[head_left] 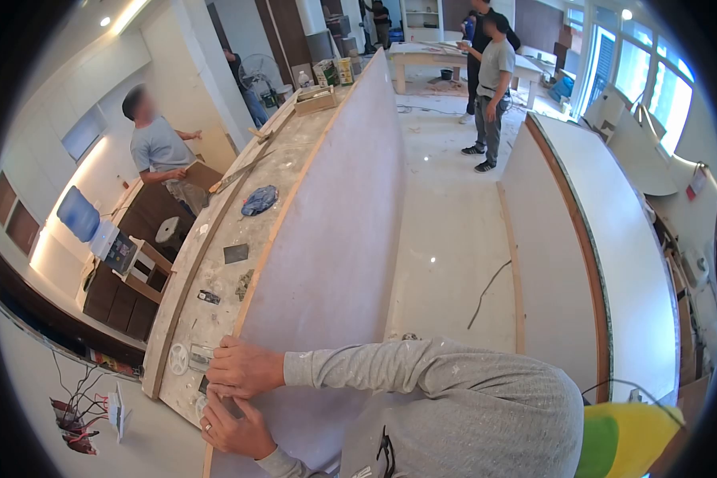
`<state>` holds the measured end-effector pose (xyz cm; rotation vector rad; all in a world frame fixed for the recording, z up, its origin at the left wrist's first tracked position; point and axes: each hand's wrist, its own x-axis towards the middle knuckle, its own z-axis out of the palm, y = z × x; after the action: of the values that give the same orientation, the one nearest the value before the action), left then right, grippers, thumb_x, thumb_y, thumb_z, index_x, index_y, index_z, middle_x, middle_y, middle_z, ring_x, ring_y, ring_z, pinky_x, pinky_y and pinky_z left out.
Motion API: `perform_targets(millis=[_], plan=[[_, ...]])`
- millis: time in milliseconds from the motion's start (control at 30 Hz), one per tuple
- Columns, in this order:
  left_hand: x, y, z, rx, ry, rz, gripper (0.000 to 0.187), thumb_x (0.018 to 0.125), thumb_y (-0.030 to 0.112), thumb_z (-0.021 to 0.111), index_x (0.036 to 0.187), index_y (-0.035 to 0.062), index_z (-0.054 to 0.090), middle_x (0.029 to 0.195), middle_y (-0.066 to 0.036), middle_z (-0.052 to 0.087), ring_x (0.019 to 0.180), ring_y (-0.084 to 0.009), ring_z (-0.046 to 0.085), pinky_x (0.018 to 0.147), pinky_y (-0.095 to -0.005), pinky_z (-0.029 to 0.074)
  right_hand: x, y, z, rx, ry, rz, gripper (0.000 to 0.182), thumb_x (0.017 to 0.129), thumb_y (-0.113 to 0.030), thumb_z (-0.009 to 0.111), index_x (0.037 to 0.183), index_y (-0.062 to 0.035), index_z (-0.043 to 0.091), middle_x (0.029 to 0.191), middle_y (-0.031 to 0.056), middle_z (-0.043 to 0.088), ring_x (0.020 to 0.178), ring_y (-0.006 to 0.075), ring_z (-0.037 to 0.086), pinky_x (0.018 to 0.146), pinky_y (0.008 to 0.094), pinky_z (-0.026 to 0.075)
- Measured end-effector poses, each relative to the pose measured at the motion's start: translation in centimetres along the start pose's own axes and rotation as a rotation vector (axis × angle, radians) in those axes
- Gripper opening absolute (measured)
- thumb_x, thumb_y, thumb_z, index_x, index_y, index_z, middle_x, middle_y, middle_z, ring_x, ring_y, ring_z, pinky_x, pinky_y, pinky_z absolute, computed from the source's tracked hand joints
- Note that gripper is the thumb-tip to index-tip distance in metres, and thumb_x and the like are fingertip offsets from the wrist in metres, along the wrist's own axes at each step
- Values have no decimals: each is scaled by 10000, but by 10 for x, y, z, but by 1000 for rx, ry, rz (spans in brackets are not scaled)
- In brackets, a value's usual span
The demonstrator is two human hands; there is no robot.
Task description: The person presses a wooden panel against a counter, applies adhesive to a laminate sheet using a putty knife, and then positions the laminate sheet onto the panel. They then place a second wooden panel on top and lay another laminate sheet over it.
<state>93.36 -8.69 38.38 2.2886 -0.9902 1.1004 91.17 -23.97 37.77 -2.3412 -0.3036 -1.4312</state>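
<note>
At the near end of the workbench, my right hand is closed, fingers curled over the bench edge by the wooden edge strip. My left hand, with a ring on it, is just below and nearly touches it. Its fingers are bent together at a small pale item, partly hidden, that I cannot make out. Close to my fingers lie a white ring-shaped spool and a clear flat piece. Farther up the bench are a small dark packet, a dark square and a crumpled blue bag.
A tall pale panel drops from the bench edge. A second white-topped bench stands across the aisle. Loose wires stick out of the near wall. One person stands beyond the bench; others stand down the aisle.
</note>
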Motion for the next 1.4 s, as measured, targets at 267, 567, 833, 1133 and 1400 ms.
perform_targets(millis=[267, 567, 833, 1133, 1400], plan=[[0, 0, 0, 2, -15, -9, 397, 852, 280, 671, 1182, 60, 685, 921, -63, 636, 887, -293, 603, 784, -412, 449, 0, 0, 1, 9, -2, 6, 255, 946, -281, 629, 772, -107, 562, 715, 35, 516, 757, 209, 538, 754, 367, 399], [0, -1, 1, 9, -6, 2, 408, 853, 292, 671, 1177, 45, 685, 911, -67, 636, 877, -296, 604, 776, -414, 449, 0, 0, 1, 11, -13, 16, 249, 948, -275, 626, 779, -101, 567, 725, 36, 521, 760, 211, 545, 766, 370, 404], [0, -1, 0, 11, -11, 6, 405, 859, 292, 672, 1178, 42, 686, 895, -75, 626, 857, -301, 601, 773, -414, 450, 0, -1, -1, 1, -24, 7, 220, 951, -270, 636, 817, -106, 578, 748, 20, 510, 771, 199, 528, 769, 361, 401], [-1, -3, 1, 22, -10, 10, 411, 879, 328, 647, 1183, 55, 688, 920, -61, 644, 879, -289, 610, 774, -406, 444, -1, 1, 3, 19, 4, 9, 257, 941, -271, 630, 762, -103, 556, 718, 41, 517, 747, 219, 544, 773, 375, 406], [-3, -4, 1, 19, -45, 7, 444, 875, 313, 670, 1245, 67, 670, 980, -67, 664, 934, -281, 619, 766, -405, 437, -2, -1, 0, 4, -19, 6, 231, 941, -255, 627, 785, -101, 552, 740, 35, 502, 765, 210, 531, 775, 366, 409]])
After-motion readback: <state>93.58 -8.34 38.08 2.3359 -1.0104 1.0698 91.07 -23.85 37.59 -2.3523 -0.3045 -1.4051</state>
